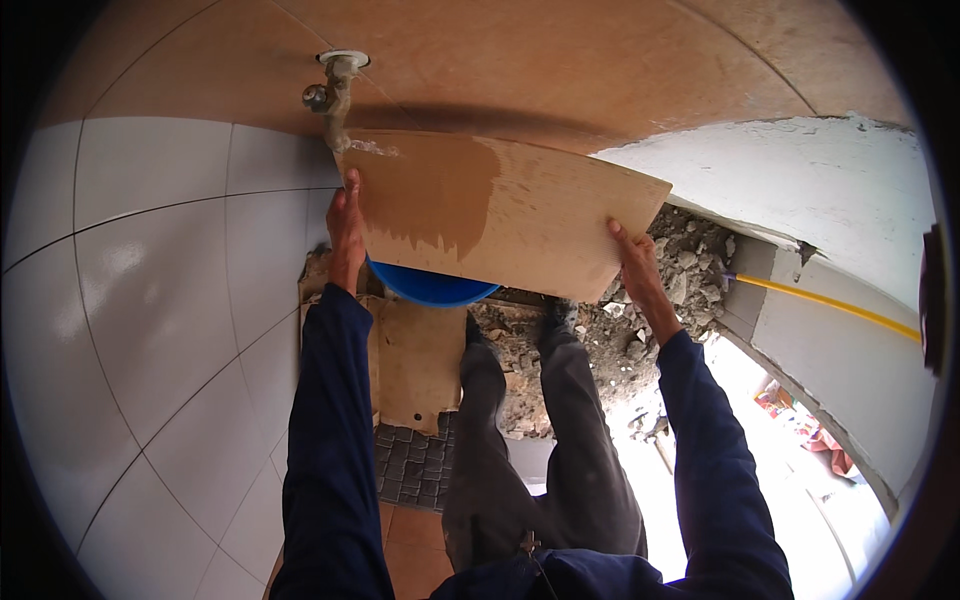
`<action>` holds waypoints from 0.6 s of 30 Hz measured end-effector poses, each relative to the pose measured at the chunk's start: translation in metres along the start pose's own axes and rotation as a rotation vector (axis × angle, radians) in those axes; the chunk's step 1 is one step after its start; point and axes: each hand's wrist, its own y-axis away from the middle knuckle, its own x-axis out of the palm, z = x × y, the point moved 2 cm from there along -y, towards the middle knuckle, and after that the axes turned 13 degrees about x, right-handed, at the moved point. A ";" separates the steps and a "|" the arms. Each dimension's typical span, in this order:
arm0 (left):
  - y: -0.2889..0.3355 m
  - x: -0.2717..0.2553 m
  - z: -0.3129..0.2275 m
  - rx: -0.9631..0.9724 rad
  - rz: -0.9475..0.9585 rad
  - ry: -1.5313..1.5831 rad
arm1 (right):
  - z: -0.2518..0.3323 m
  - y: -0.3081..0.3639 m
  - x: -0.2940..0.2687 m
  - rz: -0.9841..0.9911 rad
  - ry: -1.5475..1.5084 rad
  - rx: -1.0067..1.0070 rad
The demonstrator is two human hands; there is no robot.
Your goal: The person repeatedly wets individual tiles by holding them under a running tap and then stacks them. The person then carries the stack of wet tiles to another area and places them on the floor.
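Note:
Between my two hands is a long tan tile (560, 215), its left part darkened by water and the right part mostly dry. My left hand (346, 230) grips its left end, thumb on the upper face. At the right end, my right hand (640, 265) holds the edge with the thumb on top; the fingers beneath are hidden. Water runs from a wall tap (340, 95) onto the tile's upper left corner. Partly covered by the tile, a blue basin (430, 286) sits on the floor below.
White wall tiles (150, 300) rise on the left. Broken rubble (690, 265) covers the ground beside my feet. A yellow pole (830, 304) leans at the right near a white ledge (790, 190). Flattened cardboard (415, 365) and a dark textured mat (410, 465) lie on the floor.

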 end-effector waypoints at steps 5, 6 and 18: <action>-0.008 0.016 -0.006 0.002 -0.006 0.077 | 0.012 -0.005 -0.007 -0.022 0.000 -0.033; -0.008 0.017 -0.007 0.004 -0.009 0.095 | 0.015 -0.003 -0.007 -0.016 0.000 -0.031; -0.003 0.053 0.003 0.066 -0.046 0.105 | 0.046 0.048 -0.025 -0.110 0.059 -0.112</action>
